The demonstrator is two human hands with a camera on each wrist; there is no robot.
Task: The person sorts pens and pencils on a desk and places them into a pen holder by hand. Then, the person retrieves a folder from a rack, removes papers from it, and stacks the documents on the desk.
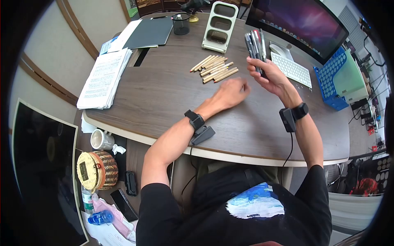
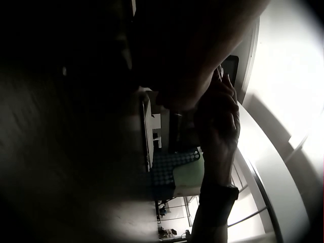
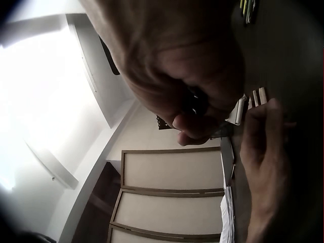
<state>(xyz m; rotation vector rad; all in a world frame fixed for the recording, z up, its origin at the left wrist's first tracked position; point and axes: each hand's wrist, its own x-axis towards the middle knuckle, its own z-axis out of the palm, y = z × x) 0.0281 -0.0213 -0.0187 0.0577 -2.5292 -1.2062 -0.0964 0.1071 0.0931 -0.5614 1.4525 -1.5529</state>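
The right hand (image 1: 271,77) grips a bundle of pens (image 1: 256,47) above the desk, their upper ends pointing up, near the keyboard; in the right wrist view the curled fingers of this right hand (image 3: 192,96) hide most of the bundle. The left hand (image 1: 232,92) is low over the desk just below a loose group of wooden pencils (image 1: 213,69), its fingers bent. Nothing is visible in it, though its fingertips are partly hidden. The left wrist view is dark, with the right hand (image 2: 218,111) raised behind the left.
A white three-slot holder (image 1: 220,26) stands behind the pencils, a black mesh cup (image 1: 180,25) to its left. Papers (image 1: 103,80) and a dark folder (image 1: 150,33) lie at left. Keyboard (image 1: 291,69), monitor (image 1: 299,24) and blue basket (image 1: 330,82) are at right.
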